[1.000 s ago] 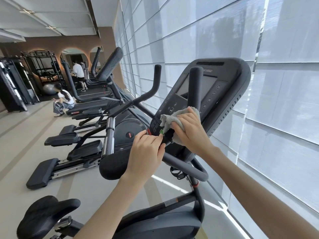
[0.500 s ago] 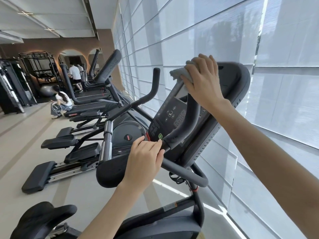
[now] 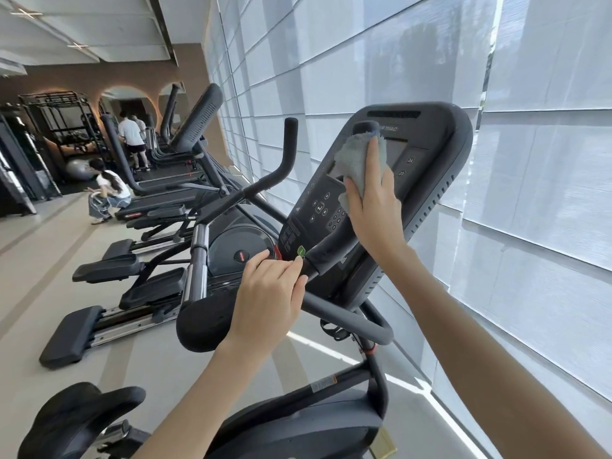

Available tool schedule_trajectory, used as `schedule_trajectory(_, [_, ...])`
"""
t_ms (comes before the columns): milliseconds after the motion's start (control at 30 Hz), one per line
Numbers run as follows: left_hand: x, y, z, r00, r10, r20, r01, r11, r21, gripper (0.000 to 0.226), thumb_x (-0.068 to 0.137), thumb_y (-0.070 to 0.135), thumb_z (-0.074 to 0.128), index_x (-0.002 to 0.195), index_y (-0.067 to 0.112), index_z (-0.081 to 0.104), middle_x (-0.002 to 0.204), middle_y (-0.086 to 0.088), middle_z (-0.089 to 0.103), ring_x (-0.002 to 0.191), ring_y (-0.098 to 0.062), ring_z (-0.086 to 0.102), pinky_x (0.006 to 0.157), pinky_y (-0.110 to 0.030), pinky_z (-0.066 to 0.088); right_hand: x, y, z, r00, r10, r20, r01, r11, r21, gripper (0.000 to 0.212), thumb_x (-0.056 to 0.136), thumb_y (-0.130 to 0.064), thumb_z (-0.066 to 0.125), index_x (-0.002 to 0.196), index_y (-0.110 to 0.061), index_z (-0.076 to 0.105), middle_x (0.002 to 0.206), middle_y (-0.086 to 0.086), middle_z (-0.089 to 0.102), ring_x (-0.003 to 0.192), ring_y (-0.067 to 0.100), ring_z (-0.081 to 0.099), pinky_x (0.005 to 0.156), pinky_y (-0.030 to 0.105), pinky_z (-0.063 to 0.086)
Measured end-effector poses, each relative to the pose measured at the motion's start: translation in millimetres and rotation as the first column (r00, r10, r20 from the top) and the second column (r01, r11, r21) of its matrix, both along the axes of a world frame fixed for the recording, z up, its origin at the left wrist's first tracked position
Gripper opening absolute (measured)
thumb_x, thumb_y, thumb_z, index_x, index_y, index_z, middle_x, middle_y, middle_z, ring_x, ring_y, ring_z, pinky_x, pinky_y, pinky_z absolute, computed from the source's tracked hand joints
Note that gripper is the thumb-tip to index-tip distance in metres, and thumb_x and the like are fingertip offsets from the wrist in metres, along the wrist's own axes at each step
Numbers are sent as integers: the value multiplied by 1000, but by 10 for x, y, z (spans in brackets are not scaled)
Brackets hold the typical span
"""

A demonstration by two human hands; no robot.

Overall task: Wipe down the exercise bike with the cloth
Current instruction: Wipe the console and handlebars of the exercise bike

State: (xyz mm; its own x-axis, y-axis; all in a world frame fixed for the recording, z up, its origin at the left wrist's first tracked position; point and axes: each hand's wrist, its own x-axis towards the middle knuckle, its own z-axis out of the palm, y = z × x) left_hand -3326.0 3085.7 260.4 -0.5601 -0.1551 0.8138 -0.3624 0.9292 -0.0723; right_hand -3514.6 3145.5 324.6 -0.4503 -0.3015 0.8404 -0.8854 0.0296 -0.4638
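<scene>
At 1 o'clock the right hand clamps the grey cloth round the exercise bike's upright grip, hiding part of the console screen. At 7 o'clock the left hand curls round the handlebar, its palm side unseen.

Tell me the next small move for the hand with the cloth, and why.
Probably slide the cloth down the upright bar: the right hand wraps it near the bar's top, and the dark length below, toward the left hand on the handlebar, is uncovered.

Grey floor under exercise bike and ellipticals
</scene>
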Motion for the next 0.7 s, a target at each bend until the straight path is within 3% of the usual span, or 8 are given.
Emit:
schedule_trajectory(67, [1, -1, -2, 1000, 7, 4, -7, 1000, -10, 22, 80, 8, 71, 101, 2, 72, 81, -6, 71, 75, -23, 65, 96, -43, 46, 110, 36, -233, 998, 49, 48, -49, 999, -11, 64, 96, -28, 43, 149, -25, 8, 148, 14, 26, 111, 27, 50, 74, 26, 43])
schedule_trajectory(133, [2, 1, -5, 1000, 11, 4, -11, 1000, -18, 22, 80, 8, 71, 101, 1, 71, 81, -7, 71, 75, -23, 65, 96, -44, 46, 237, 60, -470, 987, 150, 53, -148, 988, -37, 56, 99, -30, 38, 149, -23, 14, 155, 14, 9, 137, 21, 26, 98, 15, 37])
schedule_trajectory(200, [9, 13, -6, 1000, 24, 8, -24, 999, -32, 23, 80, 8, 70, 102, 1, 71, 83, -8, 71, 78, -24, 65, 97, -44, 46, 367, 80, -646, 971, 212, 110, -211, 977, -26, 51, 98, -35, 35, 146, -21, 26, 157, 11, -4, 145, 20, 3, 114, 21, 21])
schedule_trajectory(300, [51, 43, -41, 999, 54, 6, -54, 996, -70, 24, 81, 9, 68, 104, 3, 70, 90, -6, 72, 85, -22, 66, 98, -44, 44, 401, 177, -675, 973, 207, 102, -212, 976, 42, 42, 98, -28, 40, 138, -15, 41, 158, 7, -5, 144, 11, -3, 116, 31, 20])
schedule_trajectory(467, [136, 40, -134, 998, 54, -17, -56, 993, -106, 26, 82, 9, 66, 107, 4, 69, 100, -6, 71, 93, -22, 66, 98, -43, 44, 108, 292, -22, 949, 68, -307, -42, 995, 92, 40, 100, -25, 40, 133, -2, 46, 153, 18, 18, 144, 34, 6, 118, 44, 10])
schedule_trajectory(567, [143, 40, -156, 998, 52, -25, -55, 991, -118, 25, 86, 10, 61, 109, 3, 69, 102, -7, 71, 95, -21, 65, 98, -43, 45, -30, 214, 259, 817, -74, -572, 239, 946, 219, 46, 100, -37, 34, 123, -4, 57, 145, 18, 38, 141, 38, 18, 117, 49, 6])
schedule_trajectory(633, [154, 43, -184, 998, 55, -14, -56, 991, -120, 26, 90, 11, 55, 111, 3, 67, 105, -7, 70, 98, -21, 65, 98, -44, 45, -62, 176, 228, 731, -62, -679, 335, 900, 278, 48, 101, -40, 33, 109, -7, 66, 126, 12, 60, 137, 34, 29, 116, 50, 10])
schedule_trajectory(700, [166, 55, -211, 998, 66, 8, -65, 990, -122, 30, 93, 12, 49, 115, 2, 65, 109, -8, 69, 102, -21, 64, 100, -43, 44, -23, 166, 51, 720, -28, -693, 310, 907, 286, 45, 101, -37, 36, 95, -11, 71, 102, 4, 70, 129, 29, 43, 113, 49, 20])
